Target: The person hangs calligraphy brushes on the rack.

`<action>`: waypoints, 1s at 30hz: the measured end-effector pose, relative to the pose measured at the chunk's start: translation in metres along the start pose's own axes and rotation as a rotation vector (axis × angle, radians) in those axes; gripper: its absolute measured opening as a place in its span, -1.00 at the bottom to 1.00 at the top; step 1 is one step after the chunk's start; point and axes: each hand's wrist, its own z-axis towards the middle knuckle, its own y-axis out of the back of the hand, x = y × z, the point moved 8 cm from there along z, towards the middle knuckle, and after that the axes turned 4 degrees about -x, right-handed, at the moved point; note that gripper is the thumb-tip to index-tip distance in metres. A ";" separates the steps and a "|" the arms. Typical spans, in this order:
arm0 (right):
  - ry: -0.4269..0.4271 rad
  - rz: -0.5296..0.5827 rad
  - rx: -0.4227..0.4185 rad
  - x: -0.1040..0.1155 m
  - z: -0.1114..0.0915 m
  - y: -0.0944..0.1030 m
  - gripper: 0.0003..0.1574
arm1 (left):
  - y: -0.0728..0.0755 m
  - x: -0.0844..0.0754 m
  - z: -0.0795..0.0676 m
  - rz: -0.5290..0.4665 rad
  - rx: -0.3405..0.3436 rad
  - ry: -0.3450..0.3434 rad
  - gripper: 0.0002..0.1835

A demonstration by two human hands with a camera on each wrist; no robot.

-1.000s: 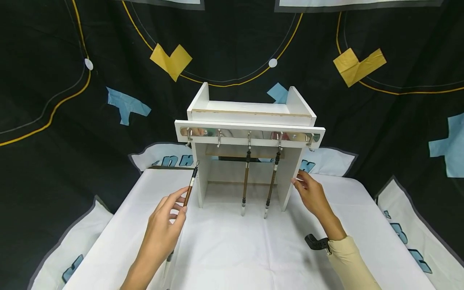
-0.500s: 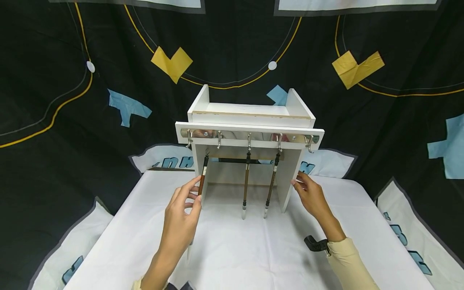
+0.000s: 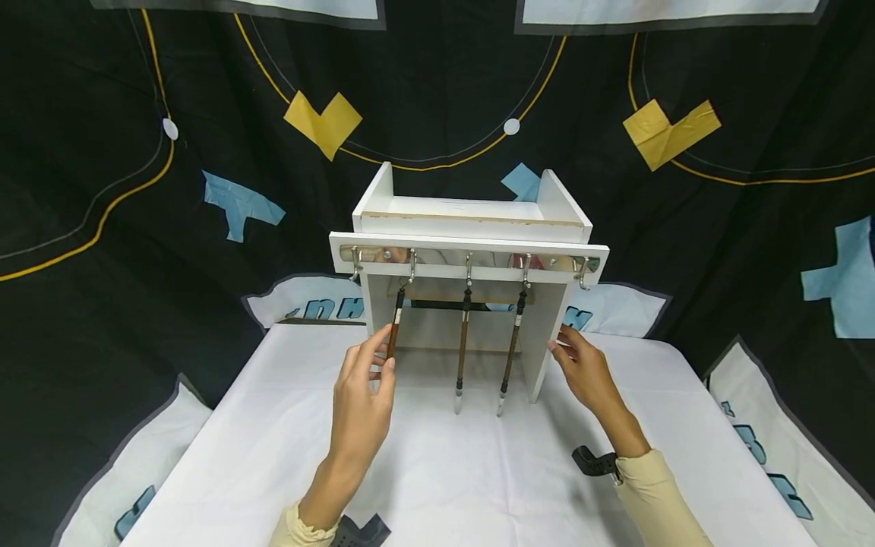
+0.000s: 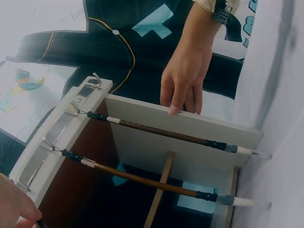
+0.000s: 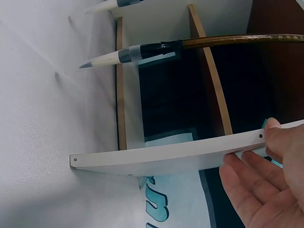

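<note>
My left hand (image 3: pixel 364 399) pinches a brown calligraphy brush (image 3: pixel 396 315) by its handle, thumb against fingers. The brush stands nearly upright, its top loop at the second metal hook (image 3: pixel 412 266) from the left; whether the loop is over the hook, I cannot tell. Its lower part is hidden behind the hand. Two similar brushes, one in the middle (image 3: pixel 464 334) and one to its right (image 3: pixel 513 349), hang tip-down from neighbouring hooks. My right hand (image 3: pixel 589 376) grips the front edge of the right side panel (image 5: pixel 180 154) of a white shelf, thumb on the edge and fingers outside.
The white shelf (image 3: pixel 478 227) stands on a table with a white cloth (image 3: pixel 451 471). Its front rail (image 3: pixel 574 247) bears several hooks; the outermost ones carry nothing. A black curtain (image 3: pixel 437 91) with yellow and blue shapes hangs behind.
My left hand has carried its brush rightward, from left of the shelf to below the second hook. My right hand has stayed on the side panel.
</note>
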 end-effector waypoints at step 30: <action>0.006 0.004 -0.009 -0.001 0.001 0.000 -0.35 | -0.020 0.003 0.003 0.031 -0.030 -0.039 -0.42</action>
